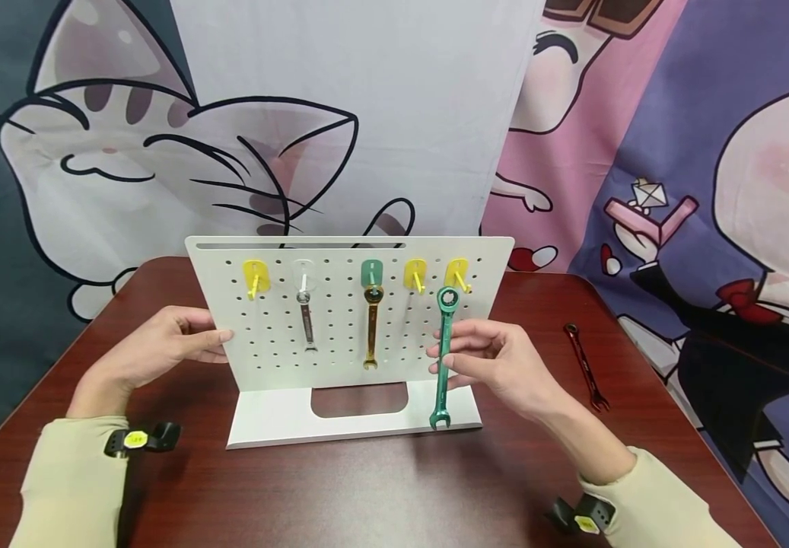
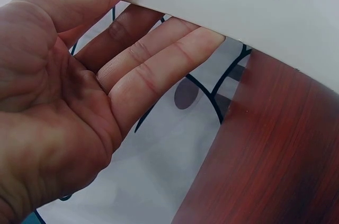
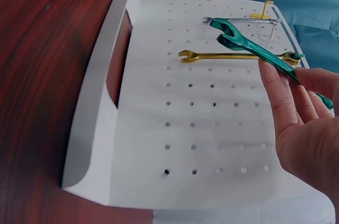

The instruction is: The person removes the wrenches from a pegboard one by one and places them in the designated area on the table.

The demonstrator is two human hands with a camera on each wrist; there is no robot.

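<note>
My right hand (image 1: pixel 497 359) pinches a green combination wrench (image 1: pixel 443 358) by its shaft, ring end up and open end down, in front of the right part of a white pegboard (image 1: pixel 339 335). In the right wrist view the wrench (image 3: pixel 254 49) lies between thumb and fingers. At the board's left edge my left hand (image 1: pixel 168 346) grips it, thumb in front and fingers behind, as the left wrist view of the hand (image 2: pixel 100 60) shows. A silver wrench (image 1: pixel 307 320) and a gold wrench (image 1: pixel 371 327) hang on hooks.
Yellow hooks (image 1: pixel 256 278) carry nothing, one at the board's left and two at its right. A dark red wrench (image 1: pixel 586 367) lies on the brown table (image 1: pixel 312 495) to the right. Printed cloth (image 1: pixel 408 114) hangs behind the table.
</note>
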